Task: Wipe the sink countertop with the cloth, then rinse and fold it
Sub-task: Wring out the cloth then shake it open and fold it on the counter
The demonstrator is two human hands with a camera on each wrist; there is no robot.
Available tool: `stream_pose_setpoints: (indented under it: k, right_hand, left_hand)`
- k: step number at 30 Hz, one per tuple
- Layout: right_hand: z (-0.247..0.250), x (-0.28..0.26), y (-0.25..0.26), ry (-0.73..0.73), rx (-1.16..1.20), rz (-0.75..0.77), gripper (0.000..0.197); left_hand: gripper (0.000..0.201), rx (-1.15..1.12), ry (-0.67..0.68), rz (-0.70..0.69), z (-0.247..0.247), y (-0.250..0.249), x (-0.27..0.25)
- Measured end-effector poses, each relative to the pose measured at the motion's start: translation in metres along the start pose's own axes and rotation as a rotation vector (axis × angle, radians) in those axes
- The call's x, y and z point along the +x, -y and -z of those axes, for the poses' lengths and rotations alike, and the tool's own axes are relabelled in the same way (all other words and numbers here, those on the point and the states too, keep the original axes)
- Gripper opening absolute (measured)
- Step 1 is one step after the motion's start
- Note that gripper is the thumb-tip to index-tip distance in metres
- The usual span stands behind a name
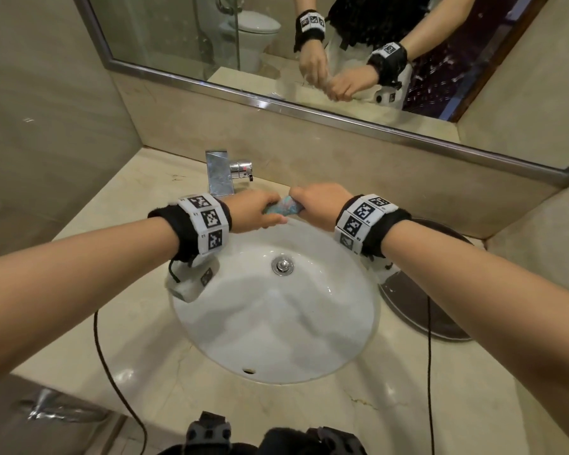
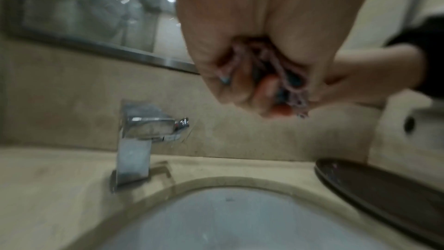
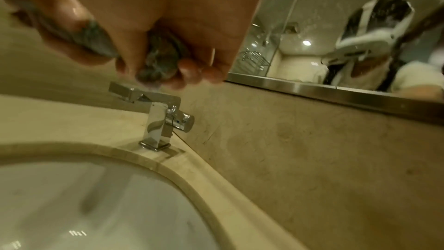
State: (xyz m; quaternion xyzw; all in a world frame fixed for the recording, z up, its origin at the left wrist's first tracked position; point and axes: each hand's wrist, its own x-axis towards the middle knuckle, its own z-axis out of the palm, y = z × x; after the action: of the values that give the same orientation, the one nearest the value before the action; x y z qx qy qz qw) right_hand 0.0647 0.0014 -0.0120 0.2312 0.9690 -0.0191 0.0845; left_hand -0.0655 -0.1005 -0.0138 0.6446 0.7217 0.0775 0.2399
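A wet blue-green cloth [image 1: 283, 206] is bunched into a tight roll between both hands, above the far rim of the white sink bowl [image 1: 276, 310]. My left hand [image 1: 260, 211] grips its left end; in the left wrist view the cloth [image 2: 286, 79] shows inside the curled fingers of the left hand [image 2: 252, 83]. My right hand [image 1: 316, 205] grips the right end; in the right wrist view the cloth [image 3: 158, 64] bulges from the fist of the right hand [image 3: 173, 60]. The two fists sit close together.
A chrome faucet [image 1: 222, 174] stands just behind my left hand. The beige marble countertop [image 1: 119, 339] surrounds the bowl. A dark round tray [image 1: 421, 307] lies to the right under my right forearm. A mirror [image 1: 309, 44] hangs above the backsplash.
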Motion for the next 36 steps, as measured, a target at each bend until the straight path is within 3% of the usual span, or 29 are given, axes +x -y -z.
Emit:
stream_pose_setpoints:
  k: [2,4,6,8,12,15,18,22,25,28,32,34,36]
  right_hand:
    - [-0.003,0.005,0.005,0.141,0.257,-0.085,0.019]
    - [-0.006,0.011,0.009,0.234,0.373,-0.122,0.020]
    - [-0.004,0.014,0.011,0.273,0.465,-0.171,0.032]
    - [-0.001,0.015,0.011,0.334,0.723,-0.222,0.033]
    - [0.004,0.015,0.007,0.444,1.100,-0.290,0.036]
    - [0.003,0.012,0.003,0.481,1.094,-0.280,0.037]
    - [-0.001,0.009,-0.001,0.502,1.080,-0.269,0.032]
    - [0.000,0.004,-0.006,0.441,1.018,-0.252,0.021]
    - [0.007,0.003,-0.007,0.325,0.907,-0.266,0.019]
    - [0.010,0.002,-0.004,0.055,0.691,-0.271,0.013]
    - [-0.002,-0.005,0.004,-0.253,0.245,-0.140,0.072]
    - [-0.010,-0.008,0.008,-0.319,0.145,-0.093,0.082]
    - [-0.017,-0.009,0.013,-0.404,0.159,-0.083,0.081]
  left_hand:
    - [0.034,0.377,-0.104,-0.015,-0.005,0.002,0.002]
    - [0.034,0.585,-0.158,-0.051,-0.013,0.004,0.002]
    - [0.029,0.645,-0.192,-0.103,-0.016,0.009,0.002]
    - [0.021,0.615,-0.221,-0.141,-0.014,0.010,0.000]
    - [0.035,0.599,-0.318,-0.139,-0.013,0.006,0.002]
    - [0.023,0.641,-0.251,-0.051,-0.019,0.003,0.002]
    - [0.019,0.615,-0.236,-0.049,-0.025,0.002,0.001]
    - [0.036,0.461,-0.278,-0.075,-0.025,0.004,0.001]
    - [0.038,0.352,-0.341,-0.080,-0.023,0.001,-0.001]
    - [0.031,0.095,-0.316,0.046,-0.019,-0.002,0.001]
    - [0.016,-0.743,-0.201,0.218,-0.010,-0.002,0.005]
    - [0.020,-1.172,-0.046,0.266,-0.004,-0.004,0.001]
    - [0.028,-1.414,0.157,0.253,0.000,-0.008,-0.003]
